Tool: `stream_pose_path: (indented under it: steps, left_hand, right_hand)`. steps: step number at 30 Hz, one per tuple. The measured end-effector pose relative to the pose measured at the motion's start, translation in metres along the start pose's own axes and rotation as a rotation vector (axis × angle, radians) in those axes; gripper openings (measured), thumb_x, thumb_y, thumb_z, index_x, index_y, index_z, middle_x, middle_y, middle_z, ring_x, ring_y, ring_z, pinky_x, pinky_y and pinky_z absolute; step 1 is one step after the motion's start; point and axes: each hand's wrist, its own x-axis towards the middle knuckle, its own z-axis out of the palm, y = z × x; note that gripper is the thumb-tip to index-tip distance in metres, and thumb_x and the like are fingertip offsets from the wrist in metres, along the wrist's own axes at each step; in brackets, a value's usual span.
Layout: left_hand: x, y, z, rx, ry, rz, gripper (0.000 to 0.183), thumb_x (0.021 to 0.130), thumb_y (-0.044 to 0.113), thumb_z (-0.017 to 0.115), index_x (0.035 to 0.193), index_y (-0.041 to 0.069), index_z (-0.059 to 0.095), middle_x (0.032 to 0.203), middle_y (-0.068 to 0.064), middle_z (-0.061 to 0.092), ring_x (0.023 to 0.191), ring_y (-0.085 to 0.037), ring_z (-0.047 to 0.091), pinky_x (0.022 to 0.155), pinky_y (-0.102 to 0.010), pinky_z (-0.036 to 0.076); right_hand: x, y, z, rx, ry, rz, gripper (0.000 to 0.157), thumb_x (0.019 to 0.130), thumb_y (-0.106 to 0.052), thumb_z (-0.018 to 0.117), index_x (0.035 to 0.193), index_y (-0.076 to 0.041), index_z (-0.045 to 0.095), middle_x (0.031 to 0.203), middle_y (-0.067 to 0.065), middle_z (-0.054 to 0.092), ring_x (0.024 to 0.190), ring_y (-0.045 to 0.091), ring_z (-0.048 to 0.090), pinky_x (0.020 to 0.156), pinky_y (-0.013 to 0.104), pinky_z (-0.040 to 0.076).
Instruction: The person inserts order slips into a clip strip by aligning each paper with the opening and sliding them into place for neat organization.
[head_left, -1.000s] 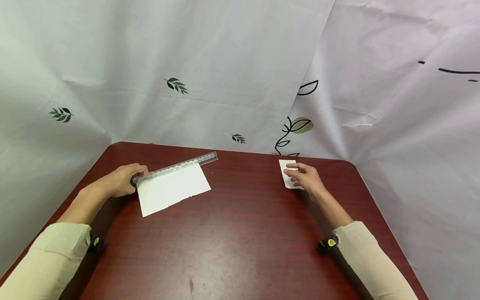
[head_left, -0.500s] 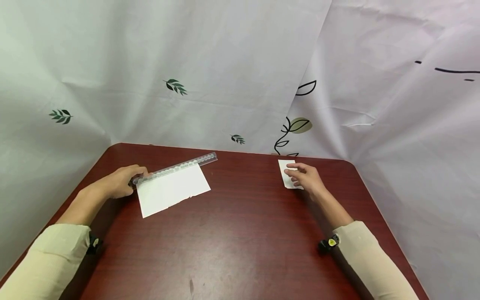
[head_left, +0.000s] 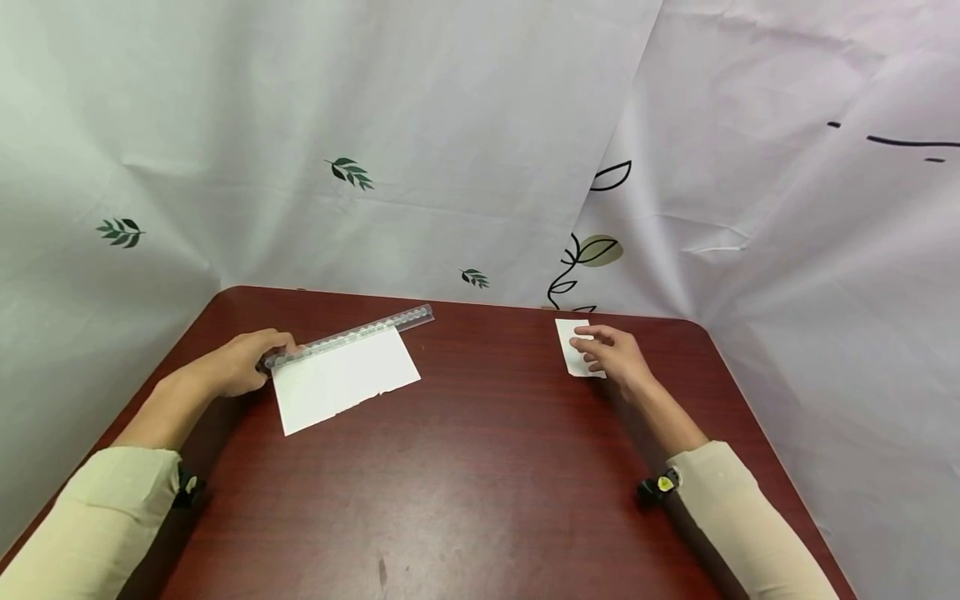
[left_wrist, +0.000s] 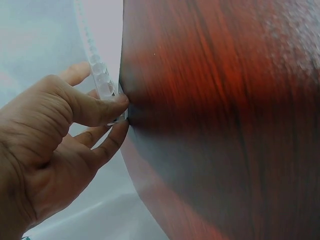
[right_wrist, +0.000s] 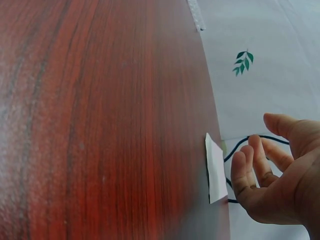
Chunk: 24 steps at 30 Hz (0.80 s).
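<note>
A clear plastic ruler, with a row of round shapes along it, lies slanted across the upper edge of a white sheet of paper on the left of the table. At the ruler's near left end is my left hand; the left wrist view shows its thumb and fingers pinching that end of the ruler. The sheet's lower edge looks uneven. On the right, my right hand hovers over a small white piece of paper, fingers loosely bent and holding nothing. The right wrist view shows a gap between the hand and the small paper.
The dark red wooden table has rounded far corners. A pale hanging cloth with leaf prints closes off the back and both sides. Each forearm wears a black wrist strap, the right one's device showing a yellow mark.
</note>
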Motion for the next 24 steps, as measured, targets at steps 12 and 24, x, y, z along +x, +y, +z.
stream_pose_path:
  steps: [12, 24]
  left_hand:
    - [0.0021, -0.0006, 0.0008, -0.025, -0.01, -0.023, 0.047, 0.078, -0.024, 0.062, 0.109, 0.011, 0.064, 0.121, -0.018, 0.065, 0.103, -0.035, 0.052, 0.078, -0.044, 0.045]
    - [0.0026, 0.0021, 0.0008, -0.024, -0.002, -0.032, 0.048, 0.076, -0.023, 0.061, 0.108, 0.012, 0.065, 0.116, -0.016, 0.064, 0.102, -0.035, 0.053, 0.079, -0.046, 0.045]
  right_hand:
    - [0.0013, 0.0002, -0.0012, 0.01, -0.006, 0.004, 0.057, 0.105, -0.027, 0.08, 0.153, 0.001, 0.066, 0.096, -0.018, 0.073, 0.089, 0.01, 0.069, 0.077, 0.024, 0.062]
    - [0.0011, 0.004, -0.0069, 0.005, 0.009, 0.014, 0.057, 0.105, -0.025, 0.08, 0.152, 0.002, 0.065, 0.095, -0.018, 0.071, 0.087, 0.007, 0.067, 0.078, 0.024, 0.062]
